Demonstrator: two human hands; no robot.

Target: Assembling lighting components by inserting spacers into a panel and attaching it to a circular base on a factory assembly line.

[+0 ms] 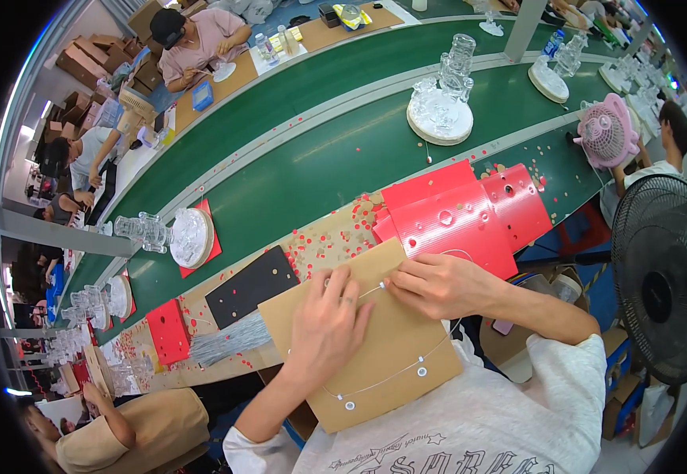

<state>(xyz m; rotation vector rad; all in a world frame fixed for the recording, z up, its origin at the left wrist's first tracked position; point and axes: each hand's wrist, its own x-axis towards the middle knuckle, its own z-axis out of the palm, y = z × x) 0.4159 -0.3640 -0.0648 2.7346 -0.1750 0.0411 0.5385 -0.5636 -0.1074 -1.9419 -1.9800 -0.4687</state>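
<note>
A tan cardboard sheet (407, 340) lies tilted in front of my body. A thin pale wire (383, 389) loops over it, with small white clips and round metal grommets along the lower edge. My left hand (329, 324) rests on the sheet's left part, fingers lying on the board and thumb apart. At the upper edge my right hand (438, 286) pinches the wire beside a small white clip (382, 285). Part of the wire passes beneath my left hand, out of sight.
Beyond the sheet lie red plastic sheets (446, 217), a black sheet (252, 286), a bundle of grey wires (229, 340) and scattered punched discs. A green conveyor (320, 166) carries white round bases with clear plastic pieces. A black fan (660, 276) stands at right. Co-workers sit around.
</note>
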